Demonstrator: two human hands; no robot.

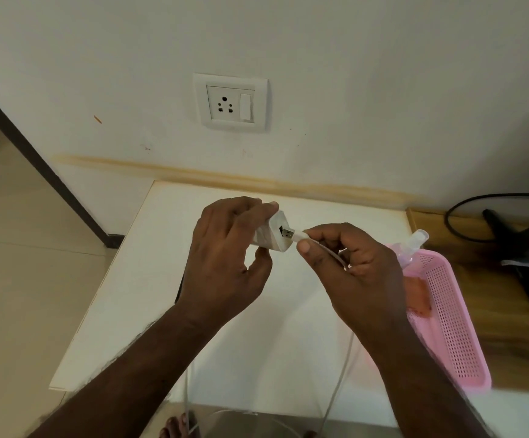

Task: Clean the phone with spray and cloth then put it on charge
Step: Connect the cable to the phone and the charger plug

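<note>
My left hand (225, 260) grips a white charger adapter (274, 232) above the white table (168, 235), its USB port turned to the right. My right hand (351, 267) pinches the white charging cable (336, 390) just behind its USB plug (288, 232). The plug's metal tip sits at the mouth of the adapter's port. The cable hangs down past the table's front edge. A dark sliver, possibly the phone (178, 289), shows under my left wrist and is mostly hidden. The clear spray bottle (416, 240) lies in a pink basket (452, 317) with an orange cloth (418, 295).
A white wall socket (230, 104) with a switch is on the wall above the table. To the right, a wooden desk (509, 349) carries a black monitor stand (528, 263) and a black cable. Tiled floor lies to the left, and my foot shows below the table's front edge.
</note>
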